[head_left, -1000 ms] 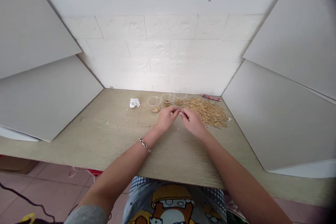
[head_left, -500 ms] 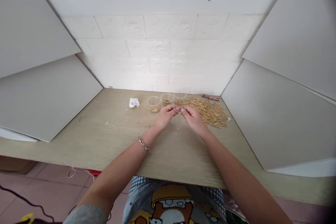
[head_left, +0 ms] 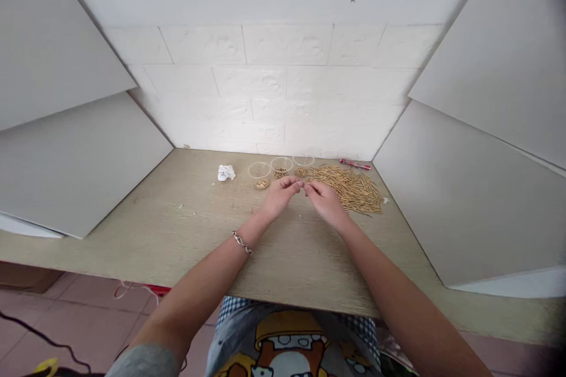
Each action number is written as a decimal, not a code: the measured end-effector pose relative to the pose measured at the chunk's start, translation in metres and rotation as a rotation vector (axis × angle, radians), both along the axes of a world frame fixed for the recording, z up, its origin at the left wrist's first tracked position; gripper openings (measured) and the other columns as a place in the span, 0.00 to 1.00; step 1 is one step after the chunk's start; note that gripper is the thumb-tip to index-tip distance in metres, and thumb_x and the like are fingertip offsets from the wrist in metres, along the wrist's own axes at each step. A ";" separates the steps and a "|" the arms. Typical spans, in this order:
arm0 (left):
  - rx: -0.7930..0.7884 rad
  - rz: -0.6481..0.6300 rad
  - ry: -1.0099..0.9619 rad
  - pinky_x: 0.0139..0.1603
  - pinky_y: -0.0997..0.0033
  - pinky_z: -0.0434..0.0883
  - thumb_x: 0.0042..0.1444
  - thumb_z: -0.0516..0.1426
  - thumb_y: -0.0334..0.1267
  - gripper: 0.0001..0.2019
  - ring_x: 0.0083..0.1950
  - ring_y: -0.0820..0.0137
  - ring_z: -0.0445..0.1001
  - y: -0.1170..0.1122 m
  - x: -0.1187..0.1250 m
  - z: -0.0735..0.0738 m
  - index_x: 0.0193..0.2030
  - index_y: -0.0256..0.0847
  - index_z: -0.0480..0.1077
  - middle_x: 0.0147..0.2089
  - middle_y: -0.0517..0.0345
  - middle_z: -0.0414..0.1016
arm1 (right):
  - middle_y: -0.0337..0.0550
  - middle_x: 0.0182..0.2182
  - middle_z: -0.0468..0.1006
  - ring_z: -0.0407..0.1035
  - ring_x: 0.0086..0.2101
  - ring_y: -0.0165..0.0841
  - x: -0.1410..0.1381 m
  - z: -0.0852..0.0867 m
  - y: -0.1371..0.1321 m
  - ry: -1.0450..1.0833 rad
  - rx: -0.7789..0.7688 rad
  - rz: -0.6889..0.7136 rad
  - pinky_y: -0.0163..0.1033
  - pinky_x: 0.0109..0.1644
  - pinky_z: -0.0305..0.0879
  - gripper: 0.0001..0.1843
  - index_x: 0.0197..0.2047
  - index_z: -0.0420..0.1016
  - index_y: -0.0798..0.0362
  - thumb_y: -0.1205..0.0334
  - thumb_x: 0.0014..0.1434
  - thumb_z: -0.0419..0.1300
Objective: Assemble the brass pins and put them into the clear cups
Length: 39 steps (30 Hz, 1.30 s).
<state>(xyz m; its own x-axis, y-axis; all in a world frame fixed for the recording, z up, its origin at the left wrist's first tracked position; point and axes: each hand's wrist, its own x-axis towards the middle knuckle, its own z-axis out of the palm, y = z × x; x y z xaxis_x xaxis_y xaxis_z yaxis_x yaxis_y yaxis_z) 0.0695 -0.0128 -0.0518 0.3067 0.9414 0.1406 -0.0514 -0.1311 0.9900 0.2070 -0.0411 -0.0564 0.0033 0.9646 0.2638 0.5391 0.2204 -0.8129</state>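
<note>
My left hand (head_left: 281, 195) and my right hand (head_left: 325, 199) meet fingertip to fingertip over the table, both closed in a pinch. Whatever sits between the fingertips is too small and too covered to name. Just right of my right hand lies a wide heap of thin gold-coloured metal pins (head_left: 354, 188). Behind and left of my left hand stand three clear round tubs. Small gold pieces show in the left tub (head_left: 262, 185), the middle tub (head_left: 281, 172) and the right tub (head_left: 301, 171); my fingers are in front of part of them.
A crumpled white tissue (head_left: 226, 173) lies left of the tubs. A red marker-like tube (head_left: 355, 164) rests behind the heap, near the wall. Grey panels (head_left: 495, 200) stand at both sides of the table (head_left: 212, 247), and small white scraps dot its surface.
My right fingertips have come slightly closer to my left ones. The heap, the tubs and the other things have stayed where they were.
</note>
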 end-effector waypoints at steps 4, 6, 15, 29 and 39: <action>0.065 -0.023 0.053 0.38 0.73 0.65 0.48 0.56 0.41 0.10 0.33 0.74 0.67 0.001 0.000 -0.001 0.30 0.34 0.70 0.30 0.58 0.71 | 0.36 0.19 0.65 0.59 0.23 0.29 -0.001 -0.001 0.000 0.020 -0.015 -0.032 0.34 0.27 0.52 0.13 0.24 0.65 0.53 0.55 0.54 0.48; 0.089 -0.027 0.079 0.40 0.72 0.66 0.48 0.56 0.41 0.10 0.35 0.73 0.68 0.001 0.000 -0.001 0.30 0.35 0.70 0.31 0.58 0.72 | 0.36 0.19 0.65 0.59 0.23 0.29 -0.002 -0.001 0.001 0.033 -0.027 -0.030 0.34 0.27 0.52 0.13 0.25 0.66 0.53 0.56 0.53 0.48; 0.120 -0.028 0.082 0.42 0.72 0.66 0.50 0.54 0.40 0.09 0.36 0.73 0.69 0.002 0.000 -0.003 0.31 0.35 0.70 0.32 0.57 0.72 | 0.36 0.19 0.64 0.60 0.24 0.30 -0.003 0.001 0.000 0.059 -0.017 -0.050 0.35 0.30 0.53 0.14 0.24 0.64 0.52 0.56 0.56 0.45; 0.165 -0.056 0.185 0.41 0.72 0.64 0.50 0.54 0.39 0.09 0.36 0.73 0.68 -0.001 0.001 -0.002 0.31 0.35 0.70 0.32 0.57 0.72 | 0.33 0.12 0.53 0.50 0.16 0.26 0.000 -0.007 0.005 0.357 -0.066 0.008 0.34 0.19 0.49 0.20 0.18 0.54 0.51 0.48 0.54 0.47; 0.170 -0.061 0.177 0.41 0.72 0.64 0.51 0.54 0.39 0.09 0.36 0.72 0.68 -0.001 0.001 -0.003 0.31 0.35 0.70 0.32 0.57 0.72 | 0.33 0.12 0.53 0.49 0.15 0.25 0.001 -0.007 0.005 0.392 -0.107 -0.001 0.34 0.19 0.48 0.20 0.17 0.53 0.51 0.49 0.54 0.48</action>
<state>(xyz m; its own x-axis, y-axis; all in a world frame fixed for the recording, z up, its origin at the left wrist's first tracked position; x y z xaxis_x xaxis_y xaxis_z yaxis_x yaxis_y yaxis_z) 0.0706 -0.0138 -0.0544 0.3962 0.8876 0.2348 0.1075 -0.2988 0.9482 0.2080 -0.0362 -0.0636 0.0842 0.9865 0.1403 0.1843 0.1230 -0.9752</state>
